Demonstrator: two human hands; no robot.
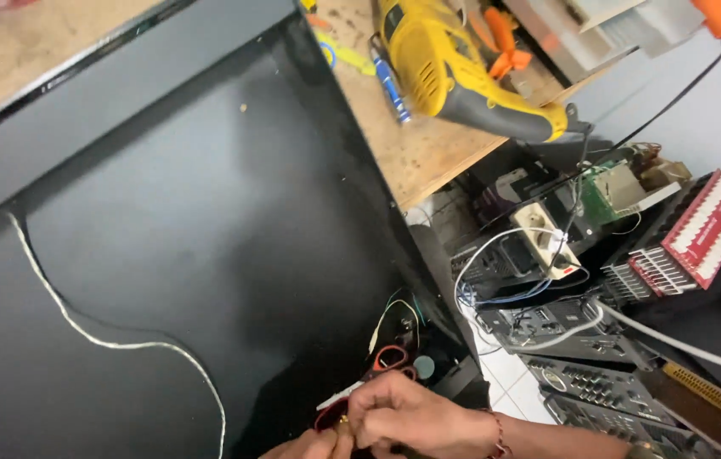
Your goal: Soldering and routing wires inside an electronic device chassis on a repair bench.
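A large black flat panel (pixel 207 212) lies on the wooden workbench (pixel 428 144) and fills most of the view. At its near right corner, thin coloured wires (pixel 394 327) and a red loop of wire (pixel 390 357) come out. My right hand (pixel 415 416), with a red bracelet at the wrist, pinches a small part with red wire at the bottom edge. My left hand (pixel 305 446) meets it there, mostly cut off by the frame, its fingertips on the same small part. A pale cord (pixel 97 336) snakes across the panel.
A yellow power drill (pixel 454 72) lies on the bench beside a blue screwdriver (pixel 393 89) and orange-handled tools (pixel 505 42). Right of the bench sits a pile of electronics: a circuit board (pixel 619 189), a white power strip (pixel 547 238), a red-and-white finned part (pixel 704 229), stacked audio units (pixel 598 374).
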